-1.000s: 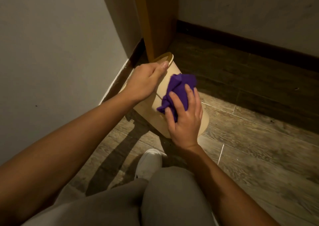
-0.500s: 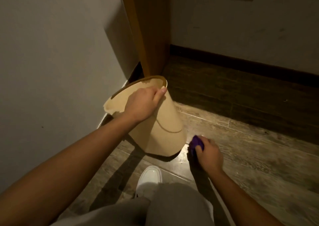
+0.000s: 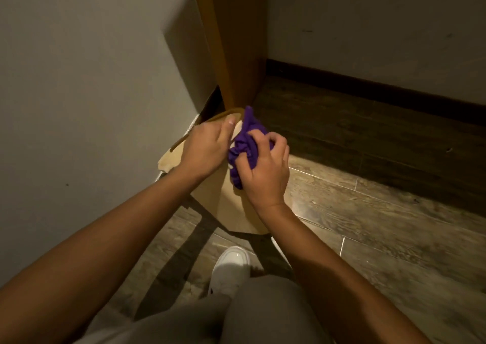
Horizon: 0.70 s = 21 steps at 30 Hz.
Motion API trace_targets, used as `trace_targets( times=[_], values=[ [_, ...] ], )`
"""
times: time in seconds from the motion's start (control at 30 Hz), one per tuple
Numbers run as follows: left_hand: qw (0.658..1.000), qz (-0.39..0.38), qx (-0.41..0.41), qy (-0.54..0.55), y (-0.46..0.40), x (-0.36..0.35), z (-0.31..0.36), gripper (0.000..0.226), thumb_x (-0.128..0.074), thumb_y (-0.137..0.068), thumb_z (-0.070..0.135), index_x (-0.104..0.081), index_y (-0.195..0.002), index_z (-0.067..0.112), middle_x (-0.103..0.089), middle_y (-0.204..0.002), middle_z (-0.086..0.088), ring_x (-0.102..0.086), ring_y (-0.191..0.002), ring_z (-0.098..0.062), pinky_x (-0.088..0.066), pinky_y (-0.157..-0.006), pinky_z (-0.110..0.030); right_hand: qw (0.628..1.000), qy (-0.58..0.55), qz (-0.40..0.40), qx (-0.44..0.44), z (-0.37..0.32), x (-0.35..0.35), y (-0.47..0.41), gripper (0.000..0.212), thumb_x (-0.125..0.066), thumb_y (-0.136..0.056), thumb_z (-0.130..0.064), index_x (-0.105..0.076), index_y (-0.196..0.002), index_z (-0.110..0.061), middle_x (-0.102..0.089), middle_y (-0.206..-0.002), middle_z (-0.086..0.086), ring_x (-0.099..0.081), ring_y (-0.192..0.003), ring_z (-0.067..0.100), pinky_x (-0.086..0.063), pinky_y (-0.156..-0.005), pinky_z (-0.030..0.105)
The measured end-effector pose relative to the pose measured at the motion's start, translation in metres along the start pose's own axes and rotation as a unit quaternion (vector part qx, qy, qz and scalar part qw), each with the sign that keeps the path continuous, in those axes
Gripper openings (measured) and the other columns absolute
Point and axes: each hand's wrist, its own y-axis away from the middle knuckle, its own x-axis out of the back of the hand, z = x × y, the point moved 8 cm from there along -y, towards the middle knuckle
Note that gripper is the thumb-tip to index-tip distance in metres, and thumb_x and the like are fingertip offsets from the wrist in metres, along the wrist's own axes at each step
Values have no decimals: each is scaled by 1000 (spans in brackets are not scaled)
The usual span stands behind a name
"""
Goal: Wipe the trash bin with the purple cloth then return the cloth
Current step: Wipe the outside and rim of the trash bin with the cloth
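My right hand gripped the bunched purple cloth, fingers curled into its folds, pressing it against the upper side of the trash bin. My left hand clasped the bin's rim just beside the cloth — thumb along the edge. The beige bin stood tilted on the wood-look floor, near the wall and a wooden post — my white shoe below.

Your forearms are bare with no sleeve showing down to both hands, you wear light grey trousers over the raised knee, and one glossy white shoe with a rounded toe shows below it.
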Motion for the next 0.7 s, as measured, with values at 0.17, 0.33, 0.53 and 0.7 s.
trace_targets(
  times=[0.17, 0.33, 0.53, 0.7],
  values=[
    [995, 28, 48, 77, 1, 17, -23, 51, -42, -106, 41, -70, -76, 11, -67, -72, -9, -61, -68, -20, -50, -69, -43, 995, 14, -16, -93, 70, -13, 14, 38, -51, -97, -40, -45, -133, -31, -49, -126, 10, -56, -104, 25, -51, -77, 37],
    [993, 54, 59, 83, 6, 23, -32, 54, -43, -106, 42, -72, -81, 3, -68, -75, -17, -64, -72, -31, -51, -71, -54, 978, 11, -14, -206, 129, -15, 39, 47, -51, -102, -37, -46, -146, -21, -50, -131, 8, -60, -102, 23, -57, -79, 39],
    [995, 55, 62, 62, 5, 21, -27, 53, -44, -104, 47, -70, -74, 11, -66, -70, -10, -62, -67, -23, -52, -69, -48, 963, -5, -11, -268, 145, -11, 57, 51, -54, -101, -38, -46, -148, -22, -50, -132, 10, -61, -105, 28, -49, -80, 36],
    [990, 80, 85, 79, 2, 23, -33, 50, -44, -104, 47, -63, -66, 20, -62, -65, -4, -59, -62, -18, -47, -62, -36, 989, -29, 22, -142, 67, -10, 41, 49, -54, -92, -47, -50, -137, -28, -50, -130, 7, -56, -112, 25, -50, -81, 35]
  ],
)
